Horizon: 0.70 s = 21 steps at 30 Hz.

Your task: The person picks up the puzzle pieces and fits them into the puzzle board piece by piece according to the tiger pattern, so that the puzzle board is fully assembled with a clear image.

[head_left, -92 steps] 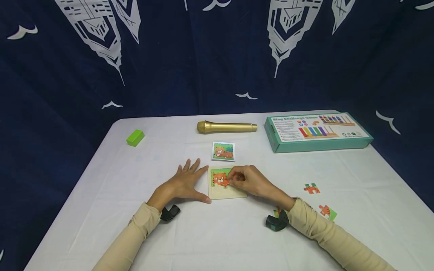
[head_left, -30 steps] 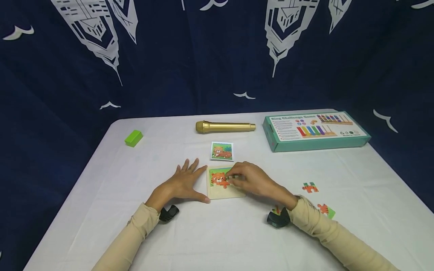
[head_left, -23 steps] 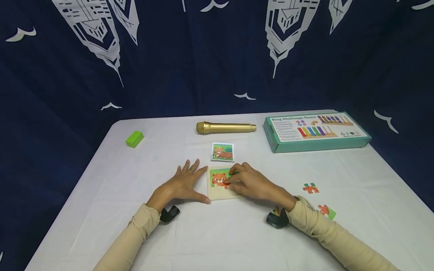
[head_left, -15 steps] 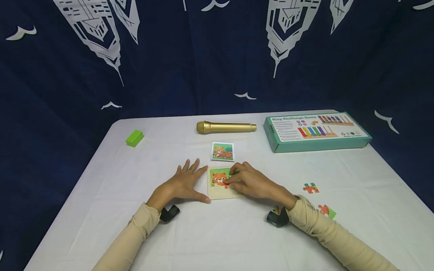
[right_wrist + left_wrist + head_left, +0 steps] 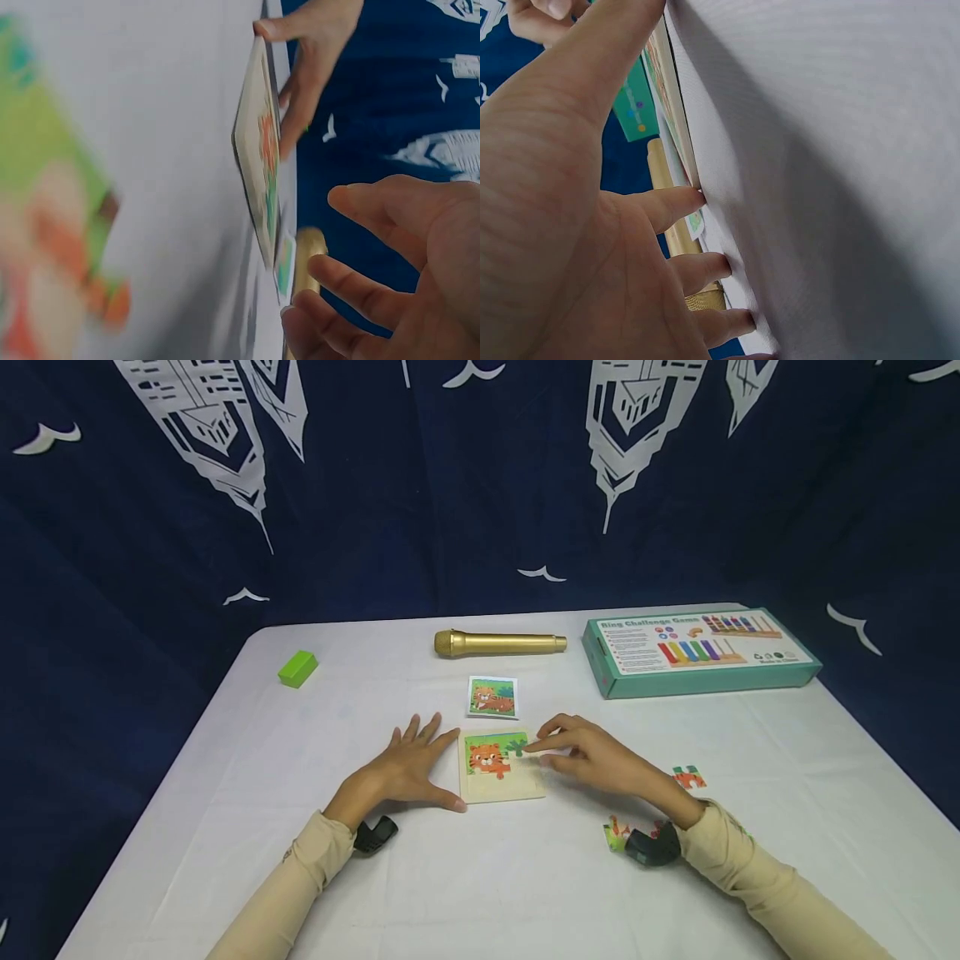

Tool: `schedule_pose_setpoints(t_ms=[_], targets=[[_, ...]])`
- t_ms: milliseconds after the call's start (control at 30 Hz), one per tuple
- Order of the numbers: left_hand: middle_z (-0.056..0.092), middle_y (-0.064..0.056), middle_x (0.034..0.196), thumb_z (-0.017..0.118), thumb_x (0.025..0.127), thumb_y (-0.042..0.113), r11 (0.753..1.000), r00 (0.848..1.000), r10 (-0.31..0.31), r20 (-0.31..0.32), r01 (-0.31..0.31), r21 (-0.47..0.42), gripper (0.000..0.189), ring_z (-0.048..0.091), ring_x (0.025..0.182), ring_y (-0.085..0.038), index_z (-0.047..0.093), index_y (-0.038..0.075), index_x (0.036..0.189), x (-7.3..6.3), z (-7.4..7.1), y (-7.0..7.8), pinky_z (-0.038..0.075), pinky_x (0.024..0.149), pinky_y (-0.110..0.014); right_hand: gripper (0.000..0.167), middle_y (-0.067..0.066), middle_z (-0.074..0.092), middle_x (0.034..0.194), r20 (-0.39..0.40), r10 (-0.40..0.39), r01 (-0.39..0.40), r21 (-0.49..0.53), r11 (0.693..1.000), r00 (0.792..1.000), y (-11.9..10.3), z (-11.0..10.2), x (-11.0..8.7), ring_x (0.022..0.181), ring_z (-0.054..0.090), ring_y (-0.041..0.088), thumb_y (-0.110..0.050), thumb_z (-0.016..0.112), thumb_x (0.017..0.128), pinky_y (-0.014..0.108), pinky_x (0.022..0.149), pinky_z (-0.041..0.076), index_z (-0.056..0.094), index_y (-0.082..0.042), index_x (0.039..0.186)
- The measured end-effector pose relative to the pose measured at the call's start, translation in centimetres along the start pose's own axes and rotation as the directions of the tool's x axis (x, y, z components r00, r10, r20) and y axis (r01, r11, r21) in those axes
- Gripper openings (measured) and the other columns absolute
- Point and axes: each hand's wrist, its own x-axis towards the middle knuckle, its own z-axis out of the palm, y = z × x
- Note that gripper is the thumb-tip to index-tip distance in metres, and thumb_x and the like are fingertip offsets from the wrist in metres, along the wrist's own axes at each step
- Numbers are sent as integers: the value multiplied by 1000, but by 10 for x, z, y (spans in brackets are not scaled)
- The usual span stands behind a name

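A small wooden puzzle board (image 5: 504, 788) lies on the table, with tiger-face pieces (image 5: 487, 757) at its upper left. Beside them, at the upper right, sits a green leafy puzzle piece (image 5: 517, 746); the board's lower part is bare wood. My left hand (image 5: 411, 767) is spread flat, index fingertip and thumb at the board's left edge. Just off the right edge hovers my right hand (image 5: 596, 758), fingers loosely extended and holding nothing; the right wrist view shows its fingers (image 5: 375, 292) apart. Behind the board rests a tiger picture card (image 5: 493, 697).
Loose puzzle pieces lie to the right: one (image 5: 690, 777) beyond the right forearm, another (image 5: 616, 835) near the black wrist camera (image 5: 654, 845), which partly covers more. A gold microphone (image 5: 501, 644), a game box (image 5: 705, 652) and a green block (image 5: 298, 668) stand farther back.
My right hand has let go of the leafy puzzle piece, now visible at the board's upper right, and drawn back rightward. The left hand has stayed in place.
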Motion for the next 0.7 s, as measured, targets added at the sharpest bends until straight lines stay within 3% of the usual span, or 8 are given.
schedule_pose_setpoints(t_ms=[333, 567, 633, 700], targets=[[2, -15, 160, 72, 63, 73, 1000, 1000, -7, 6, 7, -4, 116, -7, 144, -42, 22, 20, 154, 0, 0, 0, 2, 114, -61, 25, 5, 64, 120, -85, 101, -105, -51, 993, 991, 35, -50, -57, 110, 56, 23, -17, 63, 94, 36, 83, 52, 70, -14, 117], [2, -15, 160, 72, 65, 72, 1000, 1000, 2, 10, -2, -6, 115, -8, 144, -42, 21, 20, 154, -1, -1, 0, 1, 114, -61, 32, 5, 63, 125, -109, 180, -191, -101, 976, 978, 53, -70, -95, 114, 51, 2, -24, 70, 88, 34, 87, 51, 68, -18, 120], [2, -15, 160, 72, 65, 71, 1000, 1000, 1, 12, -1, -5, 115, -7, 144, -42, 21, 20, 154, -1, -1, 0, 1, 114, -61, 36, 6, 61, 130, -105, 215, -224, -93, 970, 971, 59, -72, -103, 119, 49, 6, -28, 72, 86, 33, 91, 47, 67, -20, 121], [2, -16, 160, 72, 65, 71, 1000, 1000, 3, 11, -3, -7, 115, -7, 144, -42, 21, 19, 154, -2, -1, 0, 1, 114, -62, 39, 8, 58, 134, -105, 243, -253, -85, 964, 964, 65, -73, -111, 125, 48, 19, -30, 74, 84, 36, 95, 44, 67, -20, 121]])
